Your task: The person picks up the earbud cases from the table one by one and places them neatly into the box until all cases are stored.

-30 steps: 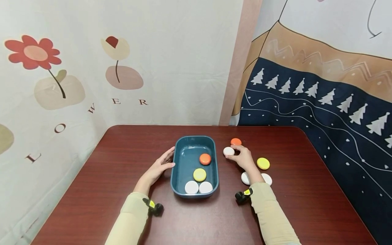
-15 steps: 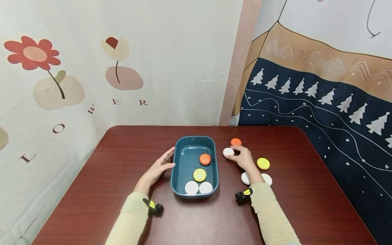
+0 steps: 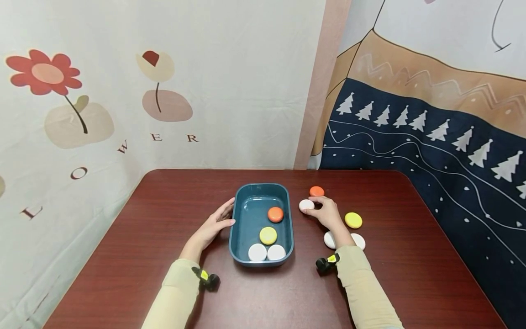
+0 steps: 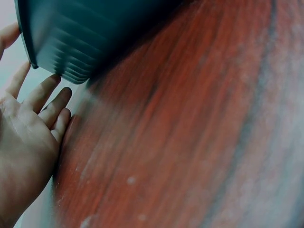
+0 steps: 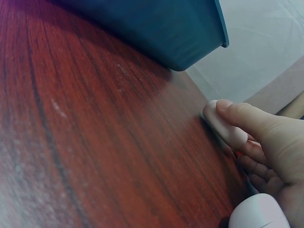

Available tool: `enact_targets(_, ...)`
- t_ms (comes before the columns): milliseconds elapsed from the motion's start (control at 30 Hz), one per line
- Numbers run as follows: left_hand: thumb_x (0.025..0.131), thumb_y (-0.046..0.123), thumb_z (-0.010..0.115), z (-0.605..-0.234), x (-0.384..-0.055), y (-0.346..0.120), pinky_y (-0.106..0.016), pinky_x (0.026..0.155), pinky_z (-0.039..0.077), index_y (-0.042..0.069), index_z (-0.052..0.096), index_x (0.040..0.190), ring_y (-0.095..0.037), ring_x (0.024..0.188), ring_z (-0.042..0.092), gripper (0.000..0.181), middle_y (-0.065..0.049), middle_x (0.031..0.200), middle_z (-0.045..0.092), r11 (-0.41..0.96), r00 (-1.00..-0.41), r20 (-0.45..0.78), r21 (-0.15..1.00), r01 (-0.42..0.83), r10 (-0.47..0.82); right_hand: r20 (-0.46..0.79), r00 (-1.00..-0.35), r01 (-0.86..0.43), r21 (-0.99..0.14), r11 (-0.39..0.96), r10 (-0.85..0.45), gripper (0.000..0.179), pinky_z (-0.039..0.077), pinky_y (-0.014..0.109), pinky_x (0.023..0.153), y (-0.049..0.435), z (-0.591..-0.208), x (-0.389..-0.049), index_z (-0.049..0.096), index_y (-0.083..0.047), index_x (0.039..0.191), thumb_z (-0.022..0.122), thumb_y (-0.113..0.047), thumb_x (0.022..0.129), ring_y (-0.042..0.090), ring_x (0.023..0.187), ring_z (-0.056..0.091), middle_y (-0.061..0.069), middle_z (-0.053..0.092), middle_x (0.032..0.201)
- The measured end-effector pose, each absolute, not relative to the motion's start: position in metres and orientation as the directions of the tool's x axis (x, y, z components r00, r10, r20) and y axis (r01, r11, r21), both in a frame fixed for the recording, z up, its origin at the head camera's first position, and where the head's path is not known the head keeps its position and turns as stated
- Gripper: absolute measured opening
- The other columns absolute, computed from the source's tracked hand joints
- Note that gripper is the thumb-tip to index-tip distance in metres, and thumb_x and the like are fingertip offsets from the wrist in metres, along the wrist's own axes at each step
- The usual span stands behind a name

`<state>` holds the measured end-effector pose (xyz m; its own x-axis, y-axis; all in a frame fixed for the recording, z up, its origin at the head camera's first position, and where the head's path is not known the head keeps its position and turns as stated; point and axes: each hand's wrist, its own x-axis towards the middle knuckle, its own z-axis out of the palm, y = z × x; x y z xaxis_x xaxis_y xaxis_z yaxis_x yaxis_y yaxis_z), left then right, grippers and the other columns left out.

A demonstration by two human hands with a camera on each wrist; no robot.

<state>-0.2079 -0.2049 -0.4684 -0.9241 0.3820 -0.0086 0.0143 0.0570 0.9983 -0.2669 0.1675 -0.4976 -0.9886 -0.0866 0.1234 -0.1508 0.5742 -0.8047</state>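
My right hand (image 3: 328, 214) pinches a white round disc (image 3: 306, 205) between thumb and fingers, right of the blue tray. In the right wrist view the thumb lies across this white disc (image 5: 223, 124), which tilts close over the table. My left hand (image 3: 208, 230) touches the left wall of the tray (image 3: 246, 217), its fingers extended along it. The left wrist view shows these fingertips at the ridged underside of the tray (image 4: 71, 38). Inside the tray lie an orange disc (image 3: 275, 214), a yellow disc (image 3: 268, 235) and two white discs (image 3: 257, 252) at the near end.
Beyond the right hand lies another orange disc (image 3: 317, 191). To its right is a yellow disc (image 3: 353, 220). Two white discs (image 3: 358, 241) flank the right wrist, partly covered by it. The dark red table (image 3: 411, 274) ends before printed cloth hangings (image 3: 246, 91).
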Motion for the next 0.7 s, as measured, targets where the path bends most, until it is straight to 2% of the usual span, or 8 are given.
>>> enact_targets(700,0.093,-0.002,0.055,-0.4674,-0.2073,-0.205,-0.053,0.111,0.013,0.005,0.02,0.152,-0.037,0.141,0.016,0.069,-0.021,0.154,0.02,0.062,-0.923,-0.015,0.998,0.01,0.385,0.131,-0.987,-0.158,-0.816,0.556,-0.088,0.054,0.037,0.046,0.102,0.1678,-0.4937,-0.2646,0.063,0.0,0.124,0.081,-0.022,0.078,0.032,0.123,0.047,0.017,0.058,0.128)
